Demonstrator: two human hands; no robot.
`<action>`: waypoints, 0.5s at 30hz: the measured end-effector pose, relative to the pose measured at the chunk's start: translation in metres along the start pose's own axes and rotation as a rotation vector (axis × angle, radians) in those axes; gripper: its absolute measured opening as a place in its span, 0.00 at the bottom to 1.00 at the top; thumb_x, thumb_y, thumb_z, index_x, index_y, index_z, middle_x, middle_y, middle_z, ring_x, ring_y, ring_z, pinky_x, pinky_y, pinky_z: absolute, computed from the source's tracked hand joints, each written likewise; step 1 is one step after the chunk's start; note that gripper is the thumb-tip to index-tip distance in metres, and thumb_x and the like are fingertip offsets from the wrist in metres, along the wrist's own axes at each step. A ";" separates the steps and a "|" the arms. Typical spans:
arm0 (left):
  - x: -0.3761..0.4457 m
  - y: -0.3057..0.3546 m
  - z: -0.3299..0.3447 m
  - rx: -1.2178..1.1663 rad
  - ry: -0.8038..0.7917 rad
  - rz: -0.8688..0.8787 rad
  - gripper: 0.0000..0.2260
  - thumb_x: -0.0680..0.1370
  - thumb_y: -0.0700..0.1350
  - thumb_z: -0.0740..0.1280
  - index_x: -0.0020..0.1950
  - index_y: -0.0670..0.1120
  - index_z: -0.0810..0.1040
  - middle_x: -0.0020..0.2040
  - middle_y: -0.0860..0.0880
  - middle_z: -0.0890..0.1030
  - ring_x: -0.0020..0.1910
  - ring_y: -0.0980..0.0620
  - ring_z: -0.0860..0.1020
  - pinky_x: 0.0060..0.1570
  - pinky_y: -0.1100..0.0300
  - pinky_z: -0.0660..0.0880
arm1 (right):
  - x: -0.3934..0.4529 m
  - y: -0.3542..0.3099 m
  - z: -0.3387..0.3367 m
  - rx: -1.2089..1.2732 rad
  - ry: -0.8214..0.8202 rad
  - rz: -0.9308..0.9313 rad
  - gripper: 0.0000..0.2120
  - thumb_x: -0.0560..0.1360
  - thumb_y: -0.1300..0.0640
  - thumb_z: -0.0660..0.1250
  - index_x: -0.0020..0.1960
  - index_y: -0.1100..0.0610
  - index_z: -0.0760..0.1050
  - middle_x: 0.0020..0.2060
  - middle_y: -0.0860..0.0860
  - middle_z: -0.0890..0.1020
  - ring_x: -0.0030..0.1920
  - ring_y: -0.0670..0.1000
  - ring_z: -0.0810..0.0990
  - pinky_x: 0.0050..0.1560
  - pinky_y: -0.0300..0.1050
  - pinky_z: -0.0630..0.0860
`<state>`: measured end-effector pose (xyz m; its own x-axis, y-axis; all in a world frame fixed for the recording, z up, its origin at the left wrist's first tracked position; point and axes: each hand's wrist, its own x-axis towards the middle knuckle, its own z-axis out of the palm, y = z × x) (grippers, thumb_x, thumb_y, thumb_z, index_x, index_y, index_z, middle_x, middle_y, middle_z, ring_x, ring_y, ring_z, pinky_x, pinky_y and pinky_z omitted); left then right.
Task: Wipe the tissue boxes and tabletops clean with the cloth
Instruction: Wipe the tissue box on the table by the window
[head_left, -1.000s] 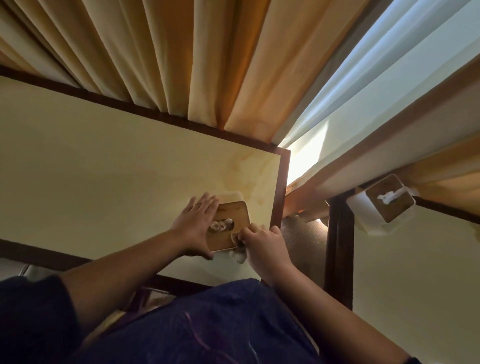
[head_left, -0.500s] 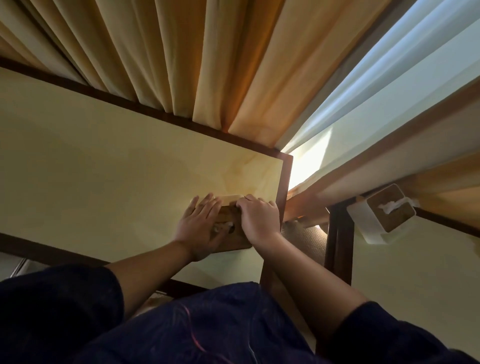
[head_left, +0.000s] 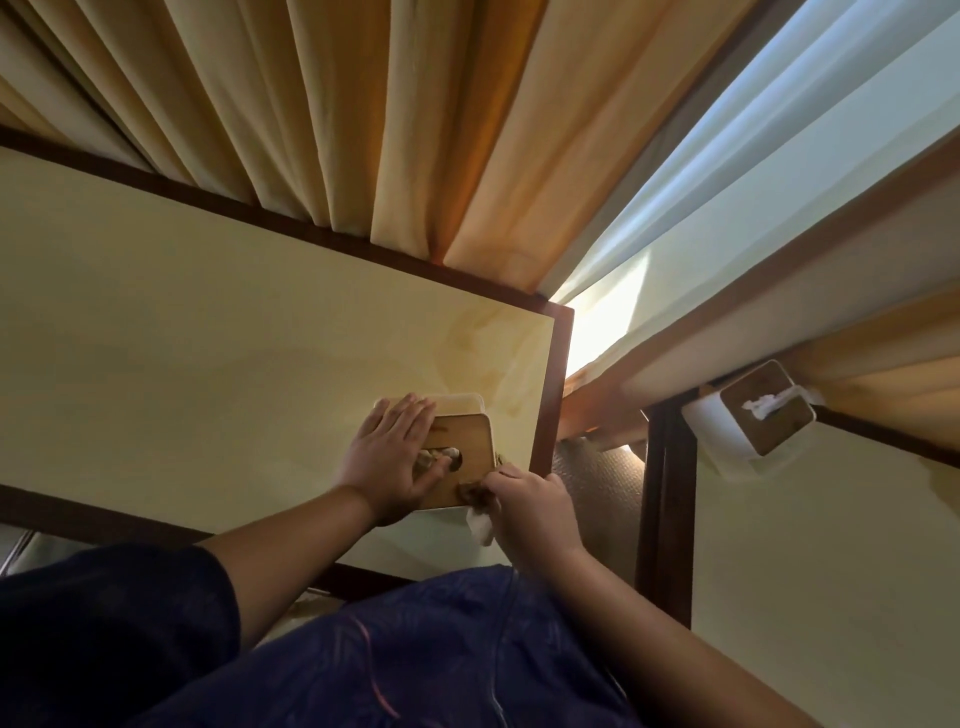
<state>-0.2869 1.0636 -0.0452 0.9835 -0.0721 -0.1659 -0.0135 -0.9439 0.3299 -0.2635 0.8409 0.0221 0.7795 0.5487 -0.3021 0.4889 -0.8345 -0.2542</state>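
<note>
**Two hands on the tissue box near the table's right edge**

Nearest to the camera is the person's dark blue clothing (head_left: 415, 660), with both forearms reaching forward over it. The right hand (head_left: 535, 506) is at the near right corner of the tissue box (head_left: 467, 457), with its fingers curled together and clamped on a small white cloth (head_left: 480, 525); a piece of the cloth hangs out below the hand. The left hand (head_left: 395, 462) lies flat on the wooden lid of the box, fingers stretched and close together, and the thumb is near the oval opening of the lid. The box stands on the cream table (head_left: 208, 389), near its right edge and closer to its near edge than to the far one.

Across a gap to the right is a second table (head_left: 831, 571). A second tissue box (head_left: 753, 415) stands at its far left corner, with a white tissue showing from the top. Behind both tables hang yellow curtains (head_left: 363, 114).
</note>
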 end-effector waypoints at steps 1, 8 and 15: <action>0.000 0.000 -0.001 0.004 -0.008 0.011 0.39 0.82 0.69 0.41 0.85 0.45 0.54 0.84 0.46 0.58 0.84 0.50 0.51 0.83 0.48 0.45 | 0.001 0.000 -0.003 0.004 -0.006 0.002 0.08 0.83 0.49 0.68 0.60 0.47 0.81 0.56 0.43 0.83 0.54 0.48 0.82 0.59 0.48 0.72; 0.001 -0.002 -0.001 0.021 0.007 0.046 0.38 0.82 0.68 0.45 0.84 0.44 0.55 0.83 0.46 0.60 0.84 0.49 0.52 0.82 0.50 0.42 | 0.046 -0.013 -0.022 -0.077 -0.044 0.089 0.08 0.83 0.53 0.63 0.48 0.51 0.80 0.44 0.47 0.79 0.44 0.51 0.77 0.62 0.55 0.71; 0.000 0.001 -0.001 0.009 0.013 0.023 0.37 0.83 0.68 0.42 0.84 0.45 0.57 0.83 0.47 0.61 0.84 0.49 0.53 0.83 0.49 0.43 | 0.080 -0.015 -0.027 -0.086 0.114 0.096 0.13 0.85 0.56 0.60 0.61 0.49 0.82 0.55 0.49 0.84 0.54 0.56 0.82 0.60 0.54 0.69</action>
<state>-0.2866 1.0628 -0.0440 0.9852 -0.0898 -0.1457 -0.0379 -0.9448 0.3256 -0.1982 0.8957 0.0262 0.8613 0.4610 -0.2137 0.4379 -0.8867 -0.1482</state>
